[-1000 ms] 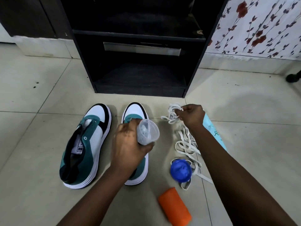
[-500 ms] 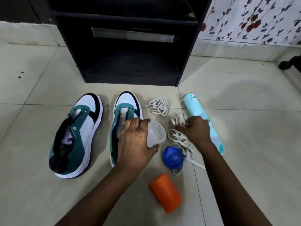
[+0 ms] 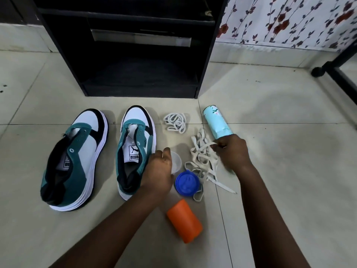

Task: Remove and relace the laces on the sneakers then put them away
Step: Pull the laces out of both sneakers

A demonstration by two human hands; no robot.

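We take the black shelf unit point(image 3: 139, 55) as landmark. In front of it both laceless sneakers point(image 3: 75, 159) lie toes toward it. Right of them the flat lace point(image 3: 202, 163) sprawls, long axis running away from the shelf; our right hand point(image 3: 230, 153) pinches it, nearest. Our left hand point(image 3: 158, 173) grips a clear cup point(image 3: 176, 163). A coiled lace point(image 3: 175, 122), blue lid point(image 3: 187, 183) and orange cylinder point(image 3: 184, 220) crowd around.

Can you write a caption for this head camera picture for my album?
Two unlaced sneakers wait on the floor while the right hand pinches a flat lace and the left hand grips a clear cup.
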